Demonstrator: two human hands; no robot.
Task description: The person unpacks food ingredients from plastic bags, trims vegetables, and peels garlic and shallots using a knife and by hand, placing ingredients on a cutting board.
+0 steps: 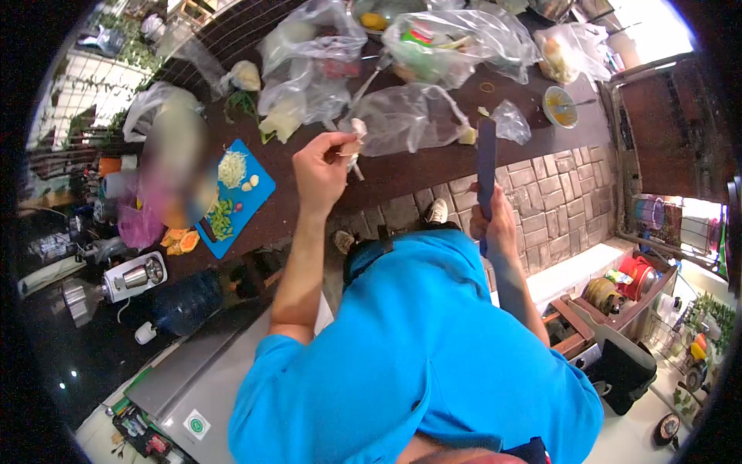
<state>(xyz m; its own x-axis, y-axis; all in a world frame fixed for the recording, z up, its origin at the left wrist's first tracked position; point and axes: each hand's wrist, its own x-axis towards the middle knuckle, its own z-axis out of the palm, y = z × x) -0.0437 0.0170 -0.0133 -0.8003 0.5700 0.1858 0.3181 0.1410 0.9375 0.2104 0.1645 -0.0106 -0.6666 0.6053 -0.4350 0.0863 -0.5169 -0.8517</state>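
My left hand is raised over the dark table edge. Its thumb and fingers pinch a thin, whitish, ragged piece whose kind I cannot make out. My right hand grips a knife with a broad dark blade, held blade-up near the table's front edge. Between the hands, on the table, lies a clear plastic bag. Left of my left hand, a blue cutting board bears white shreds, peeled garlic cloves and chopped green pieces.
Plastic bags of produce crowd the table's far side. A bowl with yellow liquid and a spoon stands at the right. Orange peel-like pieces lie beside the board. A blurred area covers the table's left end. Brick paving lies below.
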